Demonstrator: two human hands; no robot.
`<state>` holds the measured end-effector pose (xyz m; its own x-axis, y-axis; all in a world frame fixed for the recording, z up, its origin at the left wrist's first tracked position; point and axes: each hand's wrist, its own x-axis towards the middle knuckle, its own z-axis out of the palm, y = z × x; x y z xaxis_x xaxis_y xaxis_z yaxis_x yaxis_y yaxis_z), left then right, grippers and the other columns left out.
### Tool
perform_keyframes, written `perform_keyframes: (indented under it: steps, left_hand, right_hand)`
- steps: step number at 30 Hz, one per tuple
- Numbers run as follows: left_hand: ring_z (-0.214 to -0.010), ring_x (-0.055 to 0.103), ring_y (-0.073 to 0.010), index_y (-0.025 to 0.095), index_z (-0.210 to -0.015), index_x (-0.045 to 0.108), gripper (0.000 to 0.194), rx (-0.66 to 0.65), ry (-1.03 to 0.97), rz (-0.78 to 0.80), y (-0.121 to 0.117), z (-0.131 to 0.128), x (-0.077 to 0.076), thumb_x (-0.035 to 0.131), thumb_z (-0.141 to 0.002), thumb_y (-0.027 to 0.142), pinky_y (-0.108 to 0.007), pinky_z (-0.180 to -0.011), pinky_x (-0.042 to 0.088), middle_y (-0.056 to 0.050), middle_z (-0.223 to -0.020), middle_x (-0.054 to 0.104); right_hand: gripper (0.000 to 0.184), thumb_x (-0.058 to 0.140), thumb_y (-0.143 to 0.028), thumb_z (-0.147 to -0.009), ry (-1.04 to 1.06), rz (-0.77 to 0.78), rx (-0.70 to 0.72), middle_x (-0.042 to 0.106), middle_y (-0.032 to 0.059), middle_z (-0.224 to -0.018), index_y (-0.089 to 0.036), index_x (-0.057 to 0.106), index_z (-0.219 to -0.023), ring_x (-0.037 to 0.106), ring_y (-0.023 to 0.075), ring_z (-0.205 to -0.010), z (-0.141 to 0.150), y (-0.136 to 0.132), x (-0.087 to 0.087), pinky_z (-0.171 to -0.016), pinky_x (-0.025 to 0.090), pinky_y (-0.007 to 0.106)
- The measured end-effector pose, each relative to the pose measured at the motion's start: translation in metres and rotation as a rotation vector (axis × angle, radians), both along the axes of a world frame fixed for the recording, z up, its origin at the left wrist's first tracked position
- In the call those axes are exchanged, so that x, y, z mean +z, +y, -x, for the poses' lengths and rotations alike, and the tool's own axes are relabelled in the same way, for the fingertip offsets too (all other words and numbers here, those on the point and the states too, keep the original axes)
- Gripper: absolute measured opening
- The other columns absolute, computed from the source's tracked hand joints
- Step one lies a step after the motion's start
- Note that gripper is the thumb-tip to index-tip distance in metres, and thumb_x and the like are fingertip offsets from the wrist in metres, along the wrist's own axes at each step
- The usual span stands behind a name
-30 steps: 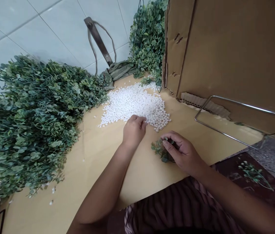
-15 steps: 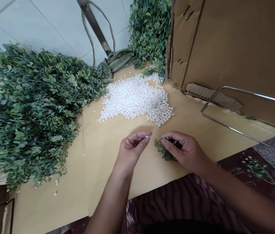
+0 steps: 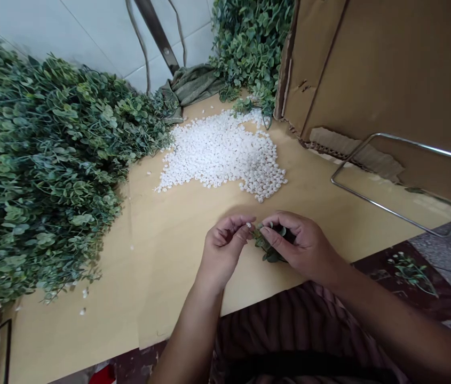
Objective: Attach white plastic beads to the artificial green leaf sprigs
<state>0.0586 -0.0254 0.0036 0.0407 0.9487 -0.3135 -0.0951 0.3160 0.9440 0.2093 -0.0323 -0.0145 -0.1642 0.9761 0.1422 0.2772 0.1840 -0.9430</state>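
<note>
My left hand [image 3: 225, 249] pinches a small white bead [image 3: 248, 225] between thumb and forefinger. My right hand [image 3: 301, 246] holds a small green leaf sprig [image 3: 268, 248] low over the tan board [image 3: 169, 266]. The two hands meet, with the bead right at the sprig's tip. Just beyond the hands a pile of white beads [image 3: 225, 154] is spread on the board.
A big heap of green leaf sprigs [image 3: 45, 160] fills the left side, and more sprigs [image 3: 249, 48] lie at the back. A cardboard box [image 3: 385, 74] stands at the right with a metal wire frame [image 3: 393, 176] before it. One loose sprig [image 3: 411, 272] lies on the dark surface at right.
My left hand left the bead pile with one bead and came back toward me, meeting the right hand and its sprig. The view has tilted down a little.
</note>
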Motion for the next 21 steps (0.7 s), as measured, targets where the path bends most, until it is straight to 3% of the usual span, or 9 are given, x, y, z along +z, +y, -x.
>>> perform_keyframes:
  steps: [9,16,21]
  left_hand:
    - [-0.06,0.055,-0.0084,0.018,-0.082,0.075,0.021,-0.013,-0.095,0.041,-0.0013,0.0042,-0.0058,0.075,-0.065,0.03,-0.021,-0.059,0.044,0.0,-0.066,0.067]
    - [-0.052,0.053,-0.0069,0.017,-0.073,0.075,0.018,0.03,-0.064,0.049,-0.0009,-0.0021,-0.0025,0.08,-0.058,0.025,-0.019,-0.053,0.045,0.001,-0.058,0.065]
    - [-0.055,0.059,-0.0085,0.017,-0.078,0.074,0.023,0.059,-0.074,0.02,-0.0003,-0.0021,-0.0045,0.08,-0.057,0.025,-0.019,-0.053,0.049,-0.002,-0.069,0.072]
  right_hand:
    - [0.016,0.048,-0.027,-0.085,-0.038,0.006,0.004,0.06,0.0022,-0.068,-0.018,0.057,-0.076,0.057,0.0142,-0.062,0.0009,-0.0012,-0.0016,-0.056,0.045,0.025]
    - [0.014,0.048,-0.026,-0.086,-0.052,-0.015,-0.007,0.06,0.0021,-0.069,-0.018,0.058,-0.079,0.058,0.0146,-0.064,-0.0015,-0.0002,-0.0013,-0.058,0.046,0.024]
    - [0.012,0.048,-0.022,-0.084,0.0,-0.011,0.031,0.061,0.0015,-0.069,-0.018,0.057,-0.08,0.058,0.0133,-0.063,-0.0059,0.0003,-0.0006,-0.057,0.047,0.022]
